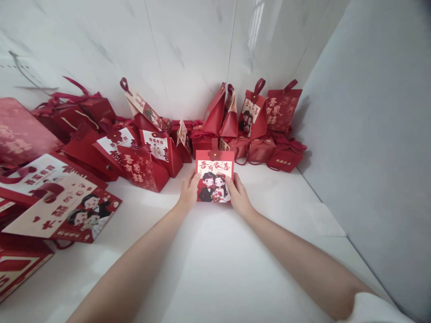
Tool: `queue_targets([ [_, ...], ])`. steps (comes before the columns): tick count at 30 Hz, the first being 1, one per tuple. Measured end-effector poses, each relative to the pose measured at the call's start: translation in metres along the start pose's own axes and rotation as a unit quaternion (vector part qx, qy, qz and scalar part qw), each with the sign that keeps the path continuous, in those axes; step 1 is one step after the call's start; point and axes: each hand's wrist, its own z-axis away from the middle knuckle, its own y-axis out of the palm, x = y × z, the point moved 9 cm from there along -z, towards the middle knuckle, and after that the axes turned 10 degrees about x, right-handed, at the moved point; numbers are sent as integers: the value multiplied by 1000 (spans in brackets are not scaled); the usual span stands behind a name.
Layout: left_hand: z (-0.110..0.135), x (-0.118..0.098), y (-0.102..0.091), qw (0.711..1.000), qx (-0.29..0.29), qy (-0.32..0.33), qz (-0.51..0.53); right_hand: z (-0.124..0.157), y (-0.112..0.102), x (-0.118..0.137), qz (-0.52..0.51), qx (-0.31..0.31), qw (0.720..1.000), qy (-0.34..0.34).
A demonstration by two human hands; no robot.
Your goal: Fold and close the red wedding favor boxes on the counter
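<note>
A flat red gift bag (214,176) with a cartoon bride and groom and gold lettering lies on the white surface in front of me. My left hand (189,192) grips its left edge, fingers curled over it. My right hand (238,194) holds the right edge the same way. Both arms stretch forward from the lower part of the view. The bag's ribbon handle points away from me, toward the wall.
Several folded-up red gift bags (259,117) stand along the marble wall (188,49) behind. More flat bags (59,204) are piled at the left. A grey wall (377,134) closes the right side. White table surface (208,269) spreads below my arms.
</note>
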Motion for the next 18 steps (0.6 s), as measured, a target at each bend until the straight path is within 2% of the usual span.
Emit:
queue_targets([
  [6,1,-1,2,1000,6,-3,27,-1,0,-2,-8,-1,1000,0],
  [18,1,-2,2,1000,7,-8,18,0,1,-3,-17,1,1000,6],
])
